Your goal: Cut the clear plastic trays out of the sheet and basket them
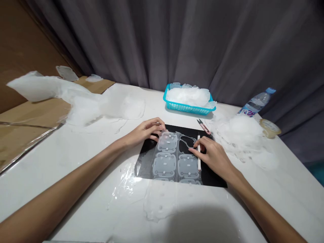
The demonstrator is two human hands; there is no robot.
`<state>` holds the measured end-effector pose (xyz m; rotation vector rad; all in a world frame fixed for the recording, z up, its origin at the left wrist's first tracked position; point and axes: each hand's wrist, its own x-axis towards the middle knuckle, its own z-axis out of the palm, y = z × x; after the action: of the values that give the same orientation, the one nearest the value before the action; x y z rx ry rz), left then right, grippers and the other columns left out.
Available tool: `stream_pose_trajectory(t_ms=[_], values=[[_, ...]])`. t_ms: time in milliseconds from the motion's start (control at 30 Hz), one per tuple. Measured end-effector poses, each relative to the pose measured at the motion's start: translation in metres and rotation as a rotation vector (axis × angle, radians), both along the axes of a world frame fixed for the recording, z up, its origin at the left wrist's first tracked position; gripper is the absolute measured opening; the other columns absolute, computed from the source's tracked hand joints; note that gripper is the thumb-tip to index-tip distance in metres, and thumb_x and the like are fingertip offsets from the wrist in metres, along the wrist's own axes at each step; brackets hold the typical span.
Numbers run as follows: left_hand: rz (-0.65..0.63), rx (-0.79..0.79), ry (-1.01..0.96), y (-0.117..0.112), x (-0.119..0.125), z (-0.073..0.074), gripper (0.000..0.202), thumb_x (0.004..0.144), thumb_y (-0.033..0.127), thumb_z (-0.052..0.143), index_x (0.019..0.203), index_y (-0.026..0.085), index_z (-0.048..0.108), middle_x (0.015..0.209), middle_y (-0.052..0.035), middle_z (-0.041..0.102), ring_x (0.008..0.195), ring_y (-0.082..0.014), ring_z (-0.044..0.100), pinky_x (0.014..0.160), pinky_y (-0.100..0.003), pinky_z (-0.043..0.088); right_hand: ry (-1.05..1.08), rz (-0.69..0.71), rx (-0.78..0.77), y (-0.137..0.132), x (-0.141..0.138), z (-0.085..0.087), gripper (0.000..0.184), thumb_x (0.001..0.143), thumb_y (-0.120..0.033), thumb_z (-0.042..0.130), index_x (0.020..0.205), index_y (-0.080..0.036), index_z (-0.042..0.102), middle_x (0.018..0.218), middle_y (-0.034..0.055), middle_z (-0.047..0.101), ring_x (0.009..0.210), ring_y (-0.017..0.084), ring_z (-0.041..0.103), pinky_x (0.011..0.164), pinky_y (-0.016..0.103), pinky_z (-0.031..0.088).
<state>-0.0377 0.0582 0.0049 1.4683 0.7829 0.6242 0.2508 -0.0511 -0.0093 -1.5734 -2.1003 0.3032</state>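
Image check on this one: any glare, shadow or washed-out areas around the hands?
All in the head view: glare streaks the clear film left of the black mat; a soft shadow darkens the white table at bottom centre; the translucent sheet reads clearly over the mat but washes out over the table; left hand and right hand look fairly sharp.

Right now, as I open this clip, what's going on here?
A person is handling a clear molded plastic sheet over a black mat. The left hand is at its far left corner, and the right hand is at the edge of an opening in it. A white stick crosses by the right hand; whether it is held is unclear. Farther back stand pink-handled snips and a filled blue basket.
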Motion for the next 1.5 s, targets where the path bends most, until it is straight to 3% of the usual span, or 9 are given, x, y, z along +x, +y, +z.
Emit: stream_pose_trajectory(t_ms=[100, 233, 533, 633, 767, 1033, 1233, 1367, 1500], values=[[-0.006, 0.032, 0.012, -0.001, 0.001, 0.005, 0.031, 0.092, 0.050, 0.071, 0.100, 0.020, 0.070, 0.104, -0.0078, 0.068, 0.092, -0.0228, 0.065, 0.069, -0.035, 0.061, 0.030, 0.011, 0.082, 0.001, -0.005, -0.004, 0.013, 0.099, -0.033, 0.068, 0.098, -0.021, 0.070, 0.082, 0.0000, 0.062, 0.072, 0.017, 0.062, 0.068, 0.028, 0.043], [-0.023, 0.188, 0.084, -0.002, 0.002, 0.010, 0.028, 0.094, 0.046, 0.070, 0.096, 0.019, 0.072, 0.095, -0.0059, 0.069, 0.088, -0.0204, 0.065, 0.085, -0.042, 0.057, 0.054, -0.003, 0.031, 0.004, -0.007, -0.007, 0.012, 0.100, -0.028, 0.064, 0.092, -0.022, 0.070, 0.079, -0.0009, 0.061, 0.069, 0.016, 0.061, 0.066, 0.028, 0.041], [-0.055, 0.793, 0.382, -0.009, 0.006, 0.005, 0.012, 0.093, 0.031, 0.057, 0.091, 0.021, 0.063, 0.134, -0.0097, 0.059, 0.130, -0.0320, 0.049, 0.117, -0.057, 0.037, 0.148, -0.168, 0.099, 0.008, -0.003, -0.014, 0.016, 0.098, -0.028, 0.059, 0.089, -0.020, 0.069, 0.073, 0.0007, 0.058, 0.064, 0.017, 0.056, 0.065, 0.031, 0.042], [-0.074, 0.799, 0.380, -0.004, 0.003, -0.005, 0.016, 0.091, 0.031, 0.060, 0.103, 0.022, 0.057, 0.138, -0.0103, 0.057, 0.132, -0.0319, 0.047, 0.117, -0.056, 0.037, 0.196, -0.156, 0.135, 0.010, 0.004, -0.007, 0.017, 0.098, -0.030, 0.059, 0.093, -0.019, 0.070, 0.075, 0.0014, 0.059, 0.064, 0.017, 0.055, 0.067, 0.031, 0.043], [-0.092, 0.812, 0.454, -0.001, -0.005, -0.004, 0.040, 0.090, 0.053, 0.071, 0.113, 0.023, 0.057, 0.142, -0.0113, 0.056, 0.140, -0.0353, 0.039, 0.120, -0.057, 0.031, 0.321, -0.104, 0.131, 0.007, 0.011, 0.008, 0.022, 0.102, -0.031, 0.054, 0.106, -0.019, 0.073, 0.084, 0.0030, 0.061, 0.072, 0.018, 0.056, 0.071, 0.032, 0.046], [-0.399, 0.712, 0.525, -0.027, 0.003, 0.007, 0.070, 0.089, 0.069, 0.068, 0.146, 0.029, 0.054, 0.158, -0.0113, 0.049, 0.141, -0.0343, 0.050, 0.116, -0.045, 0.041, 0.423, 0.234, -0.099, -0.005, 0.006, 0.019, 0.042, 0.110, -0.034, 0.040, 0.149, -0.031, 0.054, 0.113, 0.0058, 0.066, 0.109, 0.023, 0.063, 0.101, 0.042, 0.050], [-0.372, 0.672, 0.540, -0.032, 0.009, -0.003, 0.087, 0.089, 0.072, 0.067, 0.161, 0.033, 0.039, 0.172, -0.0089, 0.031, 0.158, -0.0363, 0.030, 0.127, -0.051, 0.027, 0.597, 0.260, -0.187, -0.006, -0.001, 0.013, 0.045, 0.101, -0.034, 0.065, 0.145, -0.030, 0.058, 0.124, 0.0086, 0.072, 0.115, 0.025, 0.070, 0.105, 0.045, 0.056], [-0.398, 0.708, 0.519, -0.031, 0.009, -0.011, 0.087, 0.091, 0.070, 0.065, 0.164, 0.036, 0.032, 0.173, -0.0056, 0.030, 0.161, -0.0325, 0.023, 0.130, -0.049, 0.022, 0.631, 0.364, -0.321, -0.005, 0.001, 0.014, 0.054, 0.100, -0.034, 0.066, 0.151, -0.031, 0.049, 0.150, 0.0106, 0.059, 0.130, 0.027, 0.066, 0.112, 0.048, 0.054], [-0.394, 0.719, 0.527, -0.030, 0.009, -0.010, 0.090, 0.090, 0.073, 0.065, 0.164, 0.033, 0.035, 0.174, -0.0079, 0.028, 0.160, -0.0334, 0.025, 0.130, -0.050, 0.021, 0.533, 0.222, -0.166, -0.001, 0.005, 0.010, 0.030, 0.099, -0.039, 0.067, 0.127, -0.027, 0.065, 0.128, 0.0088, 0.072, 0.113, 0.026, 0.074, 0.103, 0.044, 0.059]])
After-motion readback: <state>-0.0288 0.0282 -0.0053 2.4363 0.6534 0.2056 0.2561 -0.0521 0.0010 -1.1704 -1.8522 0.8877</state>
